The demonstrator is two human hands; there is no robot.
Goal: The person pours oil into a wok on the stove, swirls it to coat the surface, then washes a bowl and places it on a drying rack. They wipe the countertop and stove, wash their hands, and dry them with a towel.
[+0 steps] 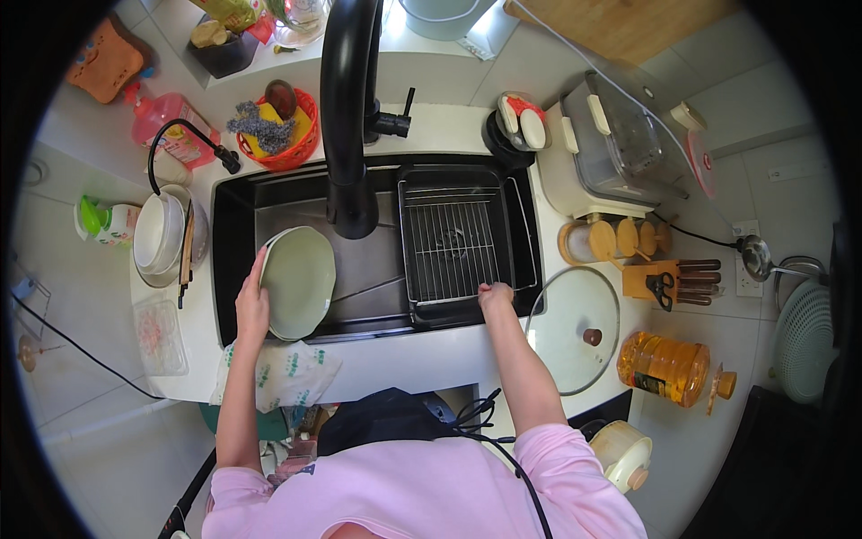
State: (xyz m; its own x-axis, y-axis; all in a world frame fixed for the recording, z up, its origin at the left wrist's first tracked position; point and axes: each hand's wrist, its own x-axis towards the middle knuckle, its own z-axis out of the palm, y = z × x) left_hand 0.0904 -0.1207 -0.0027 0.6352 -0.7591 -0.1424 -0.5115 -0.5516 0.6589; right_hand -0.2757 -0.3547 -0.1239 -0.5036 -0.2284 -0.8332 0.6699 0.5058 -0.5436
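My left hand [252, 301] is wrapped round the left edge of a pale green plate [301, 283], tilted up on its side over the left part of the black sink [368, 278]. A second rim shows along the plate's left edge, so it may be a stack. My right hand [496, 296] is closed at the near right corner of a black draining basket [404, 260]. A wire rack [452, 242] lies in that basket. Which of the two edges my right fingers grip is hidden.
A tall black faucet [346, 117] rises over the sink. Left stand stacked white bowls [160, 234] and a red basket [292, 157] with scrubbers. Right are a glass lid [575, 314], a knife block [651, 280] and an oil jug [664, 364]. A cloth [292, 373] hangs over the front edge.
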